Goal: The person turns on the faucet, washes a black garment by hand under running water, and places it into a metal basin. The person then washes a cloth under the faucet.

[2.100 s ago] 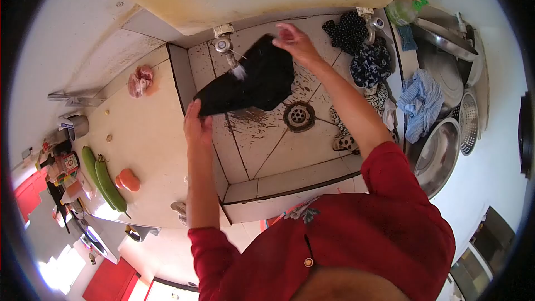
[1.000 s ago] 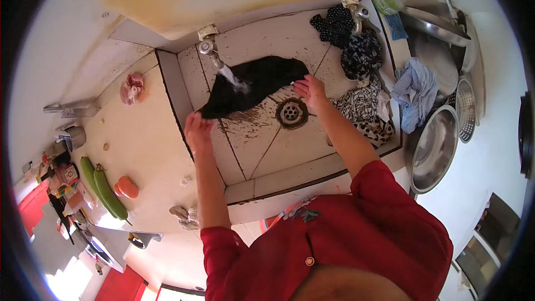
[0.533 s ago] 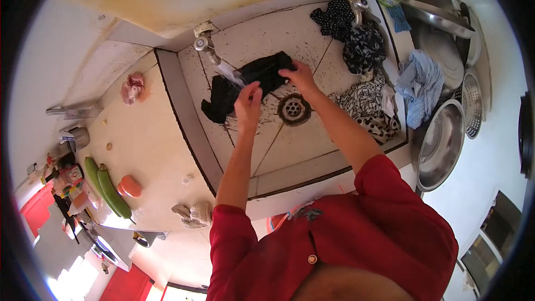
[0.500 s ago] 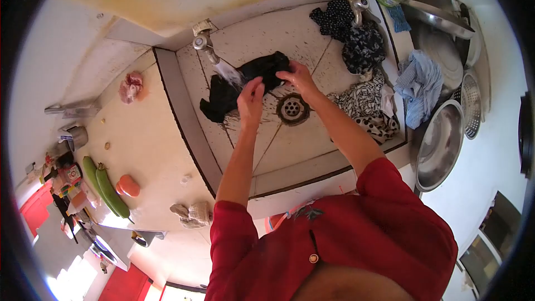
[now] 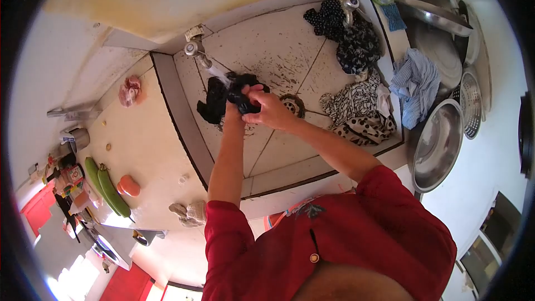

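A wet black cloth [image 5: 212,100] is bunched in the tiled sink [image 5: 278,173] under the left tap [image 5: 195,50], whose stream of water lands on it. My right hand [image 5: 266,109] is closed on the right part of the cloth, fingers curled over it. Close against it, my left hand [image 5: 234,112] is mostly hidden behind the cloth and my right hand; how its fingers lie does not show. The drain [image 5: 292,106] is partly covered by my right hand.
Patterned cloths [image 5: 356,103] lie along the sink's right side below a second tap [image 5: 351,4]. Farther right are a striped blue cloth [image 5: 415,86], a steel bowl [image 5: 438,145] and a colander [image 5: 471,103]. On the left counter [image 5: 147,150] are green vegetables [image 5: 111,192] and meat [image 5: 130,91].
The black cloth, stretched out between my hands earlier, is now gathered into a smaller bunch. My right hand has moved left and the two hands have come together under the tap.
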The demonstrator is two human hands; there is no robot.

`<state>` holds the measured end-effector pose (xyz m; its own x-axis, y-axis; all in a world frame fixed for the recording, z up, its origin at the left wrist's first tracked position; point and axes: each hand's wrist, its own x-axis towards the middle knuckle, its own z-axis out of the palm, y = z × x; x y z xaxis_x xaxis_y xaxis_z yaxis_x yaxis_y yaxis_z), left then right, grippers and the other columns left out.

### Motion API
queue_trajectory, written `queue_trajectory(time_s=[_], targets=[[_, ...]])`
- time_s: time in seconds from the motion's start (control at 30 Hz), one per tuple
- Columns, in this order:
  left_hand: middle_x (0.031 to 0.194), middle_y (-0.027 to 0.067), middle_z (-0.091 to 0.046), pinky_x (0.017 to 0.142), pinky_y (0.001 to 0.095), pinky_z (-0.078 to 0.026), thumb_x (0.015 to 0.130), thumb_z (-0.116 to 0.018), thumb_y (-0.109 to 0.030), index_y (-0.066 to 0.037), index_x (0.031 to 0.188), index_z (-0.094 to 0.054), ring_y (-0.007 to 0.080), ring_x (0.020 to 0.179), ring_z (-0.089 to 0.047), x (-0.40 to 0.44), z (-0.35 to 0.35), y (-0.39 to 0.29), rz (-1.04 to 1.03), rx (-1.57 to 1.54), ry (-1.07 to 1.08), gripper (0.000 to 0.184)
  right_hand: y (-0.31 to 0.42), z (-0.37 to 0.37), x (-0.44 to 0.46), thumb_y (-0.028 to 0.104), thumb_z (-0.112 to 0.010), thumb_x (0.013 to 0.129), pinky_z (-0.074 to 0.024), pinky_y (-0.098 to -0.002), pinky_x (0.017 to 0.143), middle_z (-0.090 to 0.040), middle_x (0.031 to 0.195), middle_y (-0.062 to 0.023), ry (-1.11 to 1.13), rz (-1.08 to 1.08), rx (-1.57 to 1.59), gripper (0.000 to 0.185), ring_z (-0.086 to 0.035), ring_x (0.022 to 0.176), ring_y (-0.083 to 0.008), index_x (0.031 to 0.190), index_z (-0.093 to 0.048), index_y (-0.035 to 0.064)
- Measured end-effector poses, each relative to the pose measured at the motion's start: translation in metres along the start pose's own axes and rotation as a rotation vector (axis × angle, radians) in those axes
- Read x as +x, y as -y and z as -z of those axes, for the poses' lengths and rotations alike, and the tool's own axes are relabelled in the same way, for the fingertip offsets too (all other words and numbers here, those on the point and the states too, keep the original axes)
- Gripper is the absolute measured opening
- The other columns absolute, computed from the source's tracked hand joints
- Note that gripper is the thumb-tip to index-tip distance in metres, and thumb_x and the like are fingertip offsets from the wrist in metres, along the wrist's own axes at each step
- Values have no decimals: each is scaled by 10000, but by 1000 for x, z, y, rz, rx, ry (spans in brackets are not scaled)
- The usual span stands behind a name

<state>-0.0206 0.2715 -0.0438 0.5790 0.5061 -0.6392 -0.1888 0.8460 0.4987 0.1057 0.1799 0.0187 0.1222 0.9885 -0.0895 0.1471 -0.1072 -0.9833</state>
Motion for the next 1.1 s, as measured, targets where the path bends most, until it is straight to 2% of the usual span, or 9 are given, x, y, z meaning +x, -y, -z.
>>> queue_trajectory(time_s=[0.07,0.17,0.27,0.37,0.47,0.77,0.87,1.07,1.1], targets=[[1124,149,-657,807,423,-561,980,-423,-339,14,1215,-557,302,951,-650,-23,-7,-7,-58,-129,-70,444,-17,-6,-1,289,-829,714,-465,-386,690,-612,886,-120,98,-392,443,461,-596,769,-252,987,-573,20],[1189,119,-631,807,420,-558,972,-430,-343,-54,1232,-545,309,978,-627,-61,-14,-13,-79,-168,-123,405,-10,4,-16,302,-818,736,-481,-372,692,-638,898,-131,56,-321,16,474,-617,749,-241,1023,-584,4],[1163,85,-631,819,415,-515,959,-506,-345,-114,1256,-534,268,1026,-583,-96,-19,-13,25,-261,-125,377,-23,7,-23,298,-824,722,-497,-384,730,-657,919,-145,109,-144,-131,511,-648,796,-271,1068,-596,0],[1112,62,-633,785,380,-513,948,-544,-291,-145,1262,-518,205,1019,-577,-92,5,15,14,-135,-396,347,-17,19,-21,296,-839,695,-482,-406,773,-659,977,-180,412,-93,-274,606,-634,884,-314,1166,-586,9],[1134,74,-601,816,406,-523,948,-563,-231,-134,1319,-470,234,1029,-560,-100,14,25,-97,-8,-506,394,-4,34,-21,292,-835,683,-477,-420,810,-633,999,-185,581,-187,-261,606,-612,939,-343,1172,-610,14],[1252,129,-536,828,494,-535,970,-496,-90,-142,1415,-378,313,1044,-574,-106,5,31,-264,-288,-852,463,-18,44,-52,202,-792,733,-490,-438,820,-628,967,-157,293,96,-642,427,-614,940,-314,1108,-679,32],[1201,121,-574,782,454,-544,965,-522,-97,-101,1374,-425,281,1018,-593,-116,19,34,-362,-179,-834,420,15,52,-41,232,-783,736,-482,-424,726,-659,837,-148,601,-191,-463,354,-632,789,-279,1004,-696,18],[1002,44,-645,607,287,-502,945,-585,-127,-80,1081,-557,154,803,-627,-144,-34,-20,-640,-28,-492,147,62,85,-11,279,-751,798,-455,-358,660,-671,771,-80,375,-168,23,281,-592,716,-174,882,-692,17],[928,13,-636,503,237,-422,935,-611,-129,-105,1030,-547,117,719,-600,-147,-47,-38,-609,-4,-476,117,79,93,-3,281,-745,809,-455,-347,659,-665,765,-63,327,-133,58,277,-584,715,-160,876,-690,18]])
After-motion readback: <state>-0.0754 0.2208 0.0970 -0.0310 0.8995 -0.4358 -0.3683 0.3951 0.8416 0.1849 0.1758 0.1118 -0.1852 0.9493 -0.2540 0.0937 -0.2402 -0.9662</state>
